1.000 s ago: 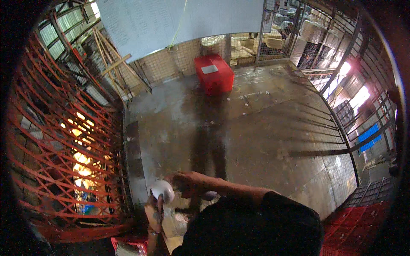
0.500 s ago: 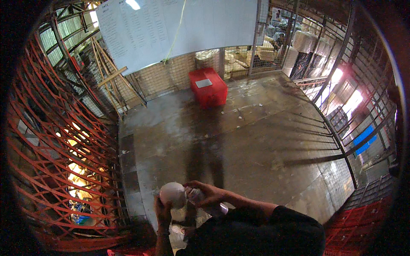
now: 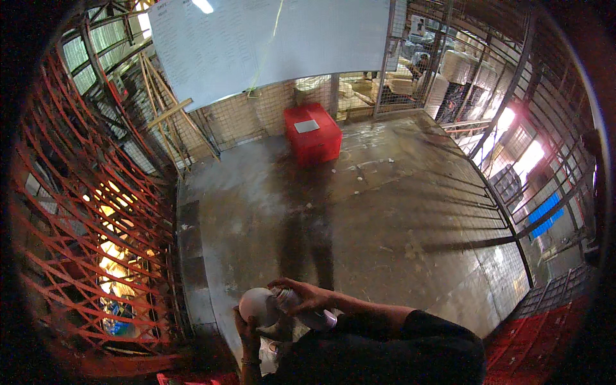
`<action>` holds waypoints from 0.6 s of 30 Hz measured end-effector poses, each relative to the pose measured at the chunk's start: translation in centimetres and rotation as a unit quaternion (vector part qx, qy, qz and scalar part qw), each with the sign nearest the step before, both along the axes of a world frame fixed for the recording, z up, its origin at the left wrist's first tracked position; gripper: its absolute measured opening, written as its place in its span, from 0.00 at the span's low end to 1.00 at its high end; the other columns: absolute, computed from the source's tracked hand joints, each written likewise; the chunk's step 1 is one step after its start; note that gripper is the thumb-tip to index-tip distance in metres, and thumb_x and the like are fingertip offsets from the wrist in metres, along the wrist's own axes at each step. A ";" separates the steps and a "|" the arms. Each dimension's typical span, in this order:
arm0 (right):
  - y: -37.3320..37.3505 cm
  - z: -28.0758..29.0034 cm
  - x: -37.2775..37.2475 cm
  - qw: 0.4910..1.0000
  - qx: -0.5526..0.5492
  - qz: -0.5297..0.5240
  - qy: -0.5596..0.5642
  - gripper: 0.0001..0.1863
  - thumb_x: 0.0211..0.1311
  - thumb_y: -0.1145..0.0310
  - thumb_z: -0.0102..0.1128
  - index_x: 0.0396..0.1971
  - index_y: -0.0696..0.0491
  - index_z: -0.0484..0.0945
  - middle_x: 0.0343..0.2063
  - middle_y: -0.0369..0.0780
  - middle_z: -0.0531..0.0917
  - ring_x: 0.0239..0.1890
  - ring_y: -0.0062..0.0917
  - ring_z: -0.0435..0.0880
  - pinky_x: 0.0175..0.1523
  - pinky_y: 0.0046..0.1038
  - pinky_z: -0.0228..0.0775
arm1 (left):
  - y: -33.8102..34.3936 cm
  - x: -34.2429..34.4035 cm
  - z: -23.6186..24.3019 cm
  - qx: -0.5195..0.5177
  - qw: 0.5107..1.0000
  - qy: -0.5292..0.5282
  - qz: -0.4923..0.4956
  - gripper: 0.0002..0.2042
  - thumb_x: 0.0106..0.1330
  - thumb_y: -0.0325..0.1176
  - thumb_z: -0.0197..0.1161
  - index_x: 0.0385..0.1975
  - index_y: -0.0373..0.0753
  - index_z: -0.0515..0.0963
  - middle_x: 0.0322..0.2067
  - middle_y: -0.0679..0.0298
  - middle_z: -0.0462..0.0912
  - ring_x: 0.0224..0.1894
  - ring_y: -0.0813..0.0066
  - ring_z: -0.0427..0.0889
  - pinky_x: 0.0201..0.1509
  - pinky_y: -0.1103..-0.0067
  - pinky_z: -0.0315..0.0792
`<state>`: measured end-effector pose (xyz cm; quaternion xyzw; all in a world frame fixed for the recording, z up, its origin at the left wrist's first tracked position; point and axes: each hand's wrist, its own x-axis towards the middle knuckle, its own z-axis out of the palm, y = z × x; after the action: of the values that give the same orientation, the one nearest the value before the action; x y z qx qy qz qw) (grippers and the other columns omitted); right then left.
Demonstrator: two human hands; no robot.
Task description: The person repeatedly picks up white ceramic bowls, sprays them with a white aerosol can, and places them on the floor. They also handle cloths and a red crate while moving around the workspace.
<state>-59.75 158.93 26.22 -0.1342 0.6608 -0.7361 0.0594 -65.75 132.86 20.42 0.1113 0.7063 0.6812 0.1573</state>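
Low in the view, my left hand holds a smooth white rounded object, shaped like a small bowl or dome, with fingers around its lower left side. Whether it is hollow I cannot make out. My right hand reaches in from the right, closed around a pale cylindrical can that lies slanted, its narrower end close to the white object. The right fingers cover much of the can. Both things are held above the floor, near my dark clothing. A band circles my left wrist.
A red box with a pale sheet on top stands on the brown floor ahead. Behind it hangs a large whiteboard. Red lattice rises at left, wooden poles lean nearby, and red crates are stacked at lower right.
The right hand and the can have shifted slightly left and up. The white object has turned or dropped a little in my left hand, and both stay held.
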 end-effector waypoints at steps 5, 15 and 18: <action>-0.9 -0.7 -0.9 0.999 0.027 0.018 0.015 0.48 0.47 0.65 0.77 0.69 0.53 0.59 0.65 0.42 0.68 0.68 0.30 0.63 0.71 0.34 0.56 | -0.9 0.8 -1.0 0.076 0.995 -0.021 0.058 0.30 0.64 0.52 0.62 0.54 0.35 0.63 0.47 0.58 0.70 0.50 0.69 0.72 0.50 0.73 0.71; -2.6 -0.9 -1.6 0.999 0.010 0.010 -0.048 0.47 0.48 0.66 0.74 0.69 0.51 0.59 0.63 0.41 0.69 0.65 0.27 0.65 0.68 0.34 0.60 | -1.0 1.4 -2.8 0.066 0.989 0.015 0.132 0.22 0.74 0.38 0.51 0.63 0.35 0.63 0.57 0.55 0.71 0.60 0.63 0.71 0.61 0.70 0.69; -2.5 -0.8 -1.6 0.997 0.065 0.009 -0.050 0.47 0.48 0.66 0.74 0.69 0.50 0.59 0.63 0.41 0.69 0.66 0.28 0.64 0.68 0.34 0.59 | -1.2 1.8 -1.5 0.086 0.989 -0.020 0.117 0.25 0.75 0.41 0.47 0.67 0.36 0.60 0.62 0.55 0.69 0.64 0.61 0.68 0.65 0.70 0.65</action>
<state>-61.37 156.41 25.40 -0.0991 0.7022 -0.6967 0.1081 -63.94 131.64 18.94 0.0269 0.6497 0.7554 0.0803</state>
